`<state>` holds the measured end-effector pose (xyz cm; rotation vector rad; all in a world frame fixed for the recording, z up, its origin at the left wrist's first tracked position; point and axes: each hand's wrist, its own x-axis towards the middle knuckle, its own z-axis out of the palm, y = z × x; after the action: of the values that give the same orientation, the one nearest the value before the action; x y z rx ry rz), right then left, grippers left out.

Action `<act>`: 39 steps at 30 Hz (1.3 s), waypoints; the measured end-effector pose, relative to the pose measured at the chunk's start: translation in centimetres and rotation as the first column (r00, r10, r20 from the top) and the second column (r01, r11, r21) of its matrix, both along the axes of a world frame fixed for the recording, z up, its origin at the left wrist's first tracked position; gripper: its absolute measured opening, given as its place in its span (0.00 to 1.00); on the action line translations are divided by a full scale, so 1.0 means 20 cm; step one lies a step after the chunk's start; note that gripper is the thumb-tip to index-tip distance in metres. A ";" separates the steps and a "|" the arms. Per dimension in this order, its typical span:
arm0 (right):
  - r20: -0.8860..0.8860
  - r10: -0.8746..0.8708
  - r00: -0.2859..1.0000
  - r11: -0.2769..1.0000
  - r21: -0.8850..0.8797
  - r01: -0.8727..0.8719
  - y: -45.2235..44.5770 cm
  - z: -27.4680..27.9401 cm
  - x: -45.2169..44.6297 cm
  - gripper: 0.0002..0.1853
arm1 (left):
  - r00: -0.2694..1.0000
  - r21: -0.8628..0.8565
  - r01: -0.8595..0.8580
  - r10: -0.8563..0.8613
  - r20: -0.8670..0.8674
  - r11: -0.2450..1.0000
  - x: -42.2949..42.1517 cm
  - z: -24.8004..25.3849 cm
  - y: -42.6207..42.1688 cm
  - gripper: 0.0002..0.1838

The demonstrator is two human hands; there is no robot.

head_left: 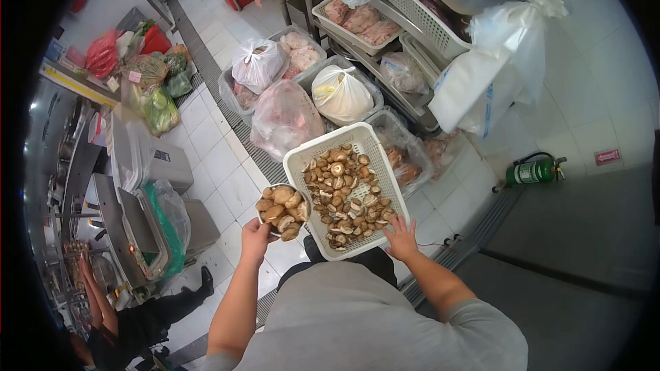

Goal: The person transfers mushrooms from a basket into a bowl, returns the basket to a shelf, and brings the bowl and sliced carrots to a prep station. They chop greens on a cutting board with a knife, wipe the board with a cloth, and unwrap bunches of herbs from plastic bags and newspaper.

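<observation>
Just right of my left fingers (258, 231), curled on a bowl (309, 207) heaped with mushrooms (282, 210), the basket (295, 172) of smaller mushrooms (337, 170) lies lengthwise away from me, its near right rim at my right fingers (400, 231), spread wide and gripping nothing.

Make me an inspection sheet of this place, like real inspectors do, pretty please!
Surface: white tiled floor; what bears the basket is hidden.
Job's things: pale basket with many mushrooms spread inside; bowl heaped with more mushrooms, beside the basket's left edge.
Clutter: tied white bag and pinkish bag beyond the basket; bagged vegetables far left.
Hands: left hand grips the bowl; right hand open, at the basket's right edge.
Cables: a thin line near the right wrist, too small to tell.
Surroundings: green fire extinguisher at right; another person at lower left.
</observation>
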<state>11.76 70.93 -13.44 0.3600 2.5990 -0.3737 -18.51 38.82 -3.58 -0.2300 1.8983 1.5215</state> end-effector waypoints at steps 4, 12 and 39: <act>-0.224 -0.198 0.954 0.970 0.094 0.223 -0.10 -0.34 -0.01 0.24 | 1.000 -0.016 0.009 -0.010 -0.025 1.000 -0.07 0.09 -0.20 0.10; -0.504 -0.280 0.817 0.935 0.051 0.351 -0.29 -0.31 0.02 0.11 | 0.996 -0.044 0.051 -0.054 -0.070 0.998 -0.18 0.10 -0.58 0.09; -0.808 -0.106 0.580 0.953 0.083 0.291 -0.54 0.50 -0.11 0.13 | 0.993 -0.030 -0.023 0.019 -0.112 0.999 -0.27 -0.06 -0.99 0.12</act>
<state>9.66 60.07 -3.38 0.6999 3.5291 -0.4023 -23.97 19.11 -4.76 -0.1823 2.0139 1.5489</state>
